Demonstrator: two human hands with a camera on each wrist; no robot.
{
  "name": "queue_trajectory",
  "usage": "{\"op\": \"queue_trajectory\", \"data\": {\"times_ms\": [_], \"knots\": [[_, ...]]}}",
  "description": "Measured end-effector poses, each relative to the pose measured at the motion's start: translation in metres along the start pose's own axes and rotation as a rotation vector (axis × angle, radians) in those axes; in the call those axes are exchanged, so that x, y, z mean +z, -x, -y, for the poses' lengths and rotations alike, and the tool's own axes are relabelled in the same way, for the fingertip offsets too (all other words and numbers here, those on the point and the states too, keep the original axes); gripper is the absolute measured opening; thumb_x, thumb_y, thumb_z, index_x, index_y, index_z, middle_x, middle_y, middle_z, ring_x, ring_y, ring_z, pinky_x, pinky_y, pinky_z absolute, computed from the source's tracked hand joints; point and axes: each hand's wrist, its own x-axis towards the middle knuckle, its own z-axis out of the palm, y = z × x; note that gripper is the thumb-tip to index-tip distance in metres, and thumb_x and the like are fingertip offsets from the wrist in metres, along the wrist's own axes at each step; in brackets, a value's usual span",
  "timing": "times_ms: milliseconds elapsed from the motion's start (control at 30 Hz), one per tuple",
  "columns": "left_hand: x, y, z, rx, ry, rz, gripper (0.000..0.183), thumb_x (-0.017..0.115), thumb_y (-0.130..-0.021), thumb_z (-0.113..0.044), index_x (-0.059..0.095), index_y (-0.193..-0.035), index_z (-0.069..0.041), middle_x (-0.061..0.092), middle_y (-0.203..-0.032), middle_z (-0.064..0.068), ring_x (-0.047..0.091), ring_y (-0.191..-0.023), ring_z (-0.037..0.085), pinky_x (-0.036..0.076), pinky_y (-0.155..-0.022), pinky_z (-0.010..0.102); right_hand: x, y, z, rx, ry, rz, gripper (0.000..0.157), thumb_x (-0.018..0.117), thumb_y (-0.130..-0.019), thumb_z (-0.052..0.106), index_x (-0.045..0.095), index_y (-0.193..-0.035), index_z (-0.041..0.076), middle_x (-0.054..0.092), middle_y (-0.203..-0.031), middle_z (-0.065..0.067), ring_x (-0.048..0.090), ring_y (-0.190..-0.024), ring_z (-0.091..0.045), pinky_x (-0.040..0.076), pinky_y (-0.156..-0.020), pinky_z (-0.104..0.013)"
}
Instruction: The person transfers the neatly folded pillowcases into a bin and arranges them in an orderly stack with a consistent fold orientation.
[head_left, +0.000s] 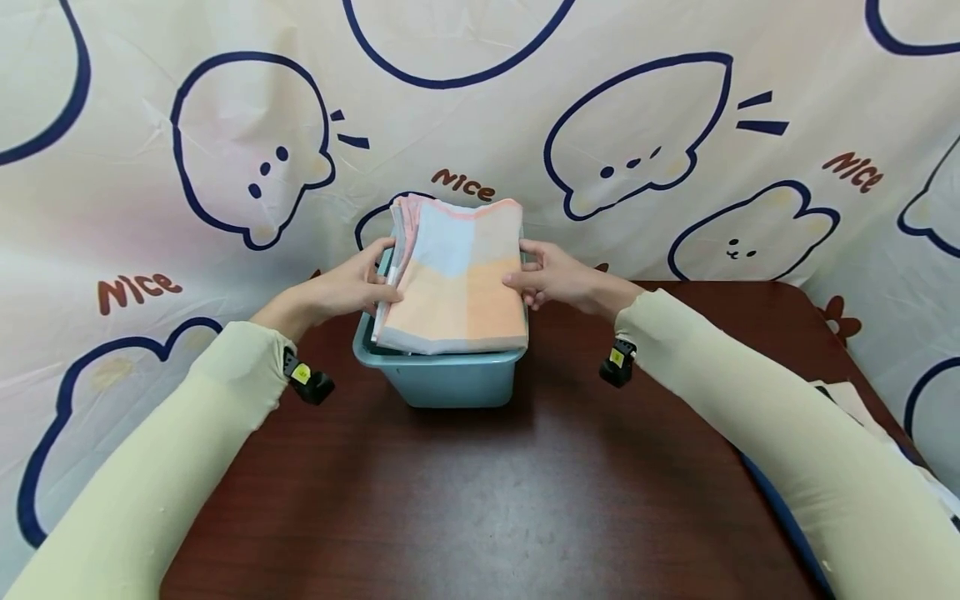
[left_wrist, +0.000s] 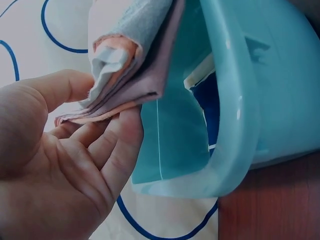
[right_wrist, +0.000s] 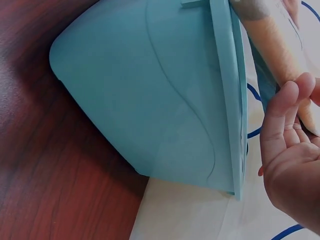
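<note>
Held up in both hands, a folded cloth [head_left: 450, 279] in soft checks of pale blue, peach, orange and beige, with a pink edge along the top. Placed over the mouth of a blue plastic basket [head_left: 457, 383], front end close above the near rim; cannot tell from the head view whether touching there. Pinched at the left side by the left hand [head_left: 348, 282], thumb on one face and fingers beneath the stacked layers. Pinched at the right side by the right hand [head_left: 561, 277], thumb on the upper face, fingers bent behind the edge.

Inside the basket, under the cloth, a dark blue thing with a cream edge [left_wrist: 206, 112], mostly hidden. Beneath the basket, a dark red-brown counter [head_left: 480, 500]. On both arms, pale cream sleeves [head_left: 750, 408], with a small black camera [head_left: 311, 387] strapped at each wrist. At the counter's right side, partly behind a sleeve, something blue [head_left: 777, 506], too covered to name. Behind everything, a whitish hanging sheet [head_left: 480, 125] printed with navy cartoon outlines and "Nice".
</note>
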Motion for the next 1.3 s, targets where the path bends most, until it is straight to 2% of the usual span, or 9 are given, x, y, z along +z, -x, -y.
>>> {"op": "queue_trajectory", "data": {"times_ms": [133, 367, 533, 767, 833, 1000, 1100, 1167, 1300], "knots": [[-0.004, -0.001, 0.000, -0.006, -0.003, -0.006, 0.082, 0.055, -0.102, -0.010, 0.000, -0.162, -0.020, 0.071, -0.117, 0.024, 0.074, -0.088, 0.020, 0.062, -0.081, 0.040, 0.002, -0.004, 0.003, 0.011, -0.013, -0.003, 0.057, 0.057, -0.104, 0.014, 0.032, -0.155, 0.018, 0.064, -0.078, -0.002, 0.055, -0.059, -0.014, 0.052, -0.060, -0.025], [-0.010, -0.002, 0.004, -0.033, 0.000, -0.016, 0.084, 0.055, -0.102, -0.009, -0.001, -0.163, -0.023, 0.064, -0.128, 0.028, 0.073, -0.092, 0.019, 0.061, -0.083, 0.042, 0.006, -0.013, 0.003, 0.022, -0.021, 0.002, 0.050, 0.057, -0.103, 0.012, 0.037, -0.149, 0.016, 0.063, -0.081, -0.005, 0.055, -0.059, -0.015, 0.052, -0.059, -0.025], [-0.008, -0.006, 0.010, -0.063, -0.017, -0.008, 0.086, 0.057, -0.102, -0.012, -0.004, -0.163, -0.022, 0.063, -0.129, 0.030, 0.073, -0.094, 0.020, 0.060, -0.087, 0.046, 0.009, -0.019, 0.001, 0.044, 0.028, -0.018, 0.052, 0.058, -0.103, 0.013, 0.037, -0.150, 0.016, 0.065, -0.086, -0.004, 0.056, -0.059, -0.014, 0.052, -0.058, -0.024], [-0.005, -0.012, 0.014, -0.091, -0.037, 0.010, 0.089, 0.056, -0.103, -0.013, -0.009, -0.162, -0.021, 0.058, -0.138, 0.030, 0.071, -0.105, 0.024, 0.056, -0.096, 0.051, 0.010, -0.023, -0.004, 0.046, 0.070, -0.025, 0.053, 0.058, -0.103, 0.014, 0.036, -0.151, 0.016, 0.066, -0.091, -0.003, 0.056, -0.060, -0.013, 0.049, -0.057, -0.025], [-0.004, -0.014, 0.015, -0.095, -0.047, 0.008, 0.089, 0.056, -0.103, -0.014, -0.009, -0.163, -0.021, 0.056, -0.141, 0.030, 0.070, -0.107, 0.026, 0.056, -0.097, 0.050, 0.010, -0.024, -0.006, 0.044, 0.075, -0.031, 0.051, 0.058, -0.103, 0.014, 0.038, -0.149, 0.016, 0.066, -0.089, -0.003, 0.056, -0.059, -0.013, 0.049, -0.057, -0.025], [0.000, -0.019, 0.016, -0.098, -0.147, -0.013, 0.091, 0.058, -0.101, -0.018, -0.007, -0.163, -0.018, 0.051, -0.146, 0.031, 0.067, -0.112, 0.031, 0.057, -0.092, 0.045, 0.008, -0.028, -0.010, 0.063, 0.069, -0.058, 0.063, 0.060, -0.102, 0.013, 0.029, -0.157, 0.017, 0.066, -0.082, -0.003, 0.055, -0.055, -0.012, 0.047, -0.054, -0.024], [0.002, -0.022, 0.016, -0.105, -0.185, -0.020, 0.092, 0.059, -0.099, -0.017, -0.006, -0.163, -0.017, 0.045, -0.150, 0.032, 0.062, -0.123, 0.038, 0.052, -0.100, 0.051, 0.009, -0.030, -0.011, 0.082, 0.082, -0.080, 0.073, 0.061, -0.102, 0.014, 0.020, -0.162, 0.017, 0.064, -0.076, -0.002, 0.056, -0.054, -0.011, 0.046, -0.052, -0.024], [0.002, -0.023, 0.016, -0.112, -0.186, -0.016, 0.092, 0.060, -0.099, -0.016, -0.007, -0.163, -0.016, 0.041, -0.152, 0.033, 0.057, -0.131, 0.042, 0.045, -0.109, 0.058, 0.010, -0.031, -0.011, 0.093, 0.104, -0.089, 0.076, 0.061, -0.102, 0.015, 0.017, -0.163, 0.017, 0.062, -0.071, -0.002, 0.056, -0.053, -0.011, 0.045, -0.052, -0.024], [0.004, -0.027, 0.015, -0.122, -0.203, -0.017, 0.093, 0.060, -0.098, -0.015, -0.005, -0.163, -0.014, 0.043, -0.151, 0.033, 0.053, -0.134, 0.045, 0.038, -0.114, 0.061, 0.011, -0.031, -0.009, 0.111, 0.143, -0.095, 0.077, 0.062, -0.101, 0.016, 0.016, -0.163, 0.016, 0.058, -0.064, -0.002, 0.057, -0.052, -0.012, 0.044, -0.052, -0.024]]}}
